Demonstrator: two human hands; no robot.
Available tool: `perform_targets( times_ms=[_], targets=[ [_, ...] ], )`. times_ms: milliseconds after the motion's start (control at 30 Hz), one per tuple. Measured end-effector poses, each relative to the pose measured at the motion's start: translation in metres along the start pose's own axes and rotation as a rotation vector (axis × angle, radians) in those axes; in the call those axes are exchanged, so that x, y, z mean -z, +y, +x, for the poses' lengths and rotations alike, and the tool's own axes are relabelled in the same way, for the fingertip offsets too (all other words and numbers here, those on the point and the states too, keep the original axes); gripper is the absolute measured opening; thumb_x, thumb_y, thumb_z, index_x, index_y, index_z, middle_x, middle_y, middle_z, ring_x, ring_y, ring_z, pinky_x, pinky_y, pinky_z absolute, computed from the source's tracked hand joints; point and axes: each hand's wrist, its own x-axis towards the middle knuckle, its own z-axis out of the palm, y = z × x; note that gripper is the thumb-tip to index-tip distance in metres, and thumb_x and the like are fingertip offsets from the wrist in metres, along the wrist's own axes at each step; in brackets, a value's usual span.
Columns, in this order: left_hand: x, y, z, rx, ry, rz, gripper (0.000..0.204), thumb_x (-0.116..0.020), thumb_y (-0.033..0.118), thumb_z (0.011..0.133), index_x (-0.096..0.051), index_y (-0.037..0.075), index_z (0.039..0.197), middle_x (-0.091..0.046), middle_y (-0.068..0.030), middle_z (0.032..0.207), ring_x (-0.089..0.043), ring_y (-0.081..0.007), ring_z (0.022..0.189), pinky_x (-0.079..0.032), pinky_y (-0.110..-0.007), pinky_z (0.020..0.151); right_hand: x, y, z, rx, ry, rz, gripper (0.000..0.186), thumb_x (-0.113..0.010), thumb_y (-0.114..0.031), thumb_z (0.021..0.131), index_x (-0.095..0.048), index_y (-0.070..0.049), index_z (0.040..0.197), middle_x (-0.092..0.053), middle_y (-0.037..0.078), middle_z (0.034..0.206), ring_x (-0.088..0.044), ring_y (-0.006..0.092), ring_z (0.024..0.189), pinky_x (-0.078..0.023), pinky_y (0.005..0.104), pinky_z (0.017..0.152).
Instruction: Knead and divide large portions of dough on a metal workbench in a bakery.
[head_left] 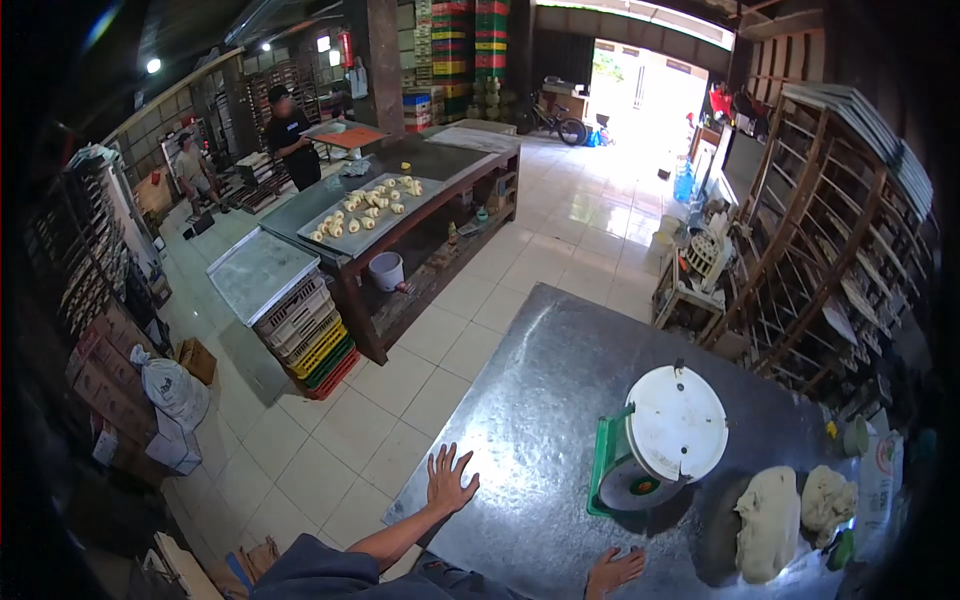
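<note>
My left hand [450,485] rests on the steel tabletop [540,380] near its left edge, fingers spread and holding nothing. My right hand [615,570] lies on the same top at the near edge, fingers out flat, just below a green scale [608,460] with a round white pan [676,418]. To the right of the scale sit a long pale lump of dough [765,525] and a rougher lump [828,500], beside a white bag [878,480] and a small green object [842,550].
A second table [455,175] holds a tray of shaped dough [405,225]. Stacked crates [315,350] and sacks [175,385] stand left, wooden racks [820,210] right. Two people [292,140] [190,170] are at the back left. Tiled floor [430,390] runs between the tables.
</note>
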Motion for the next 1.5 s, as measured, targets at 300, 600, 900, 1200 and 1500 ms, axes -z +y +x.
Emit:
perform_targets(
  times_ms=[300,600,900,1200,1500],
  targets=[
    [0.008,-0.002,-0.001,-0.046,-0.111,0.028,0.056,-0.057,0.04,0.082,-0.048,0.012,0.13,-0.033,-0.0212,0.142,-0.023,-0.038,0.136,-0.012,-0.056,0.11,-0.03,0.015,-0.014,0.12,0.183,0.214,0.055,-0.062,-0.019,0.079,-0.045,0.009,0.124,-0.047,0.023,0.126,-0.041,0.039,0.118,-0.029,0.0478,0.102],
    [-0.007,-0.005,0.009,-0.016,-0.024,0.138,0.052,-0.051,0.04,0.09,-0.046,0.011,0.132,-0.034,-0.0192,0.143,-0.026,-0.0346,0.135,-0.015,-0.053,0.11,-0.008,-0.013,0.014,0.019,0.175,0.298,0.041,-0.062,-0.023,0.075,-0.053,0.0,0.108,-0.049,0.017,0.12,-0.044,0.0332,0.113,-0.034,0.0464,0.097],
    [-0.009,-0.013,-0.004,-0.075,-0.028,0.185,0.051,-0.046,0.046,0.093,-0.044,0.016,0.134,-0.034,-0.016,0.142,-0.029,-0.0326,0.133,-0.019,-0.051,0.107,0.01,-0.003,0.002,0.009,0.134,0.249,0.039,-0.055,-0.026,0.079,-0.052,0.0,0.107,-0.047,0.016,0.12,-0.042,0.0302,0.114,-0.031,0.044,0.098],
    [-0.025,0.143,0.074,0.014,-0.487,-0.93,0.081,-0.071,0.026,0.083,-0.023,0.004,0.144,-0.034,-0.021,0.141,-0.038,-0.0301,0.127,-0.034,-0.04,0.102,0.009,0.008,0.008,-0.028,0.114,0.25,0.042,-0.056,-0.028,0.079,-0.053,0.0,0.11,-0.048,0.016,0.121,-0.043,0.0302,0.113,-0.031,0.0443,0.099],
    [-0.063,0.253,0.124,-0.131,-0.386,-0.979,0.038,-0.068,-0.001,0.077,-0.059,-0.006,0.113,-0.063,-0.0125,0.112,-0.059,-0.0198,0.099,-0.045,-0.032,0.089,0.062,0.091,0.102,-0.219,0.241,0.788,0.024,-0.067,-0.012,0.076,-0.054,-0.004,0.096,-0.055,0.013,0.096,-0.057,0.0331,0.089,-0.048,0.0395,0.074]
  ],
)
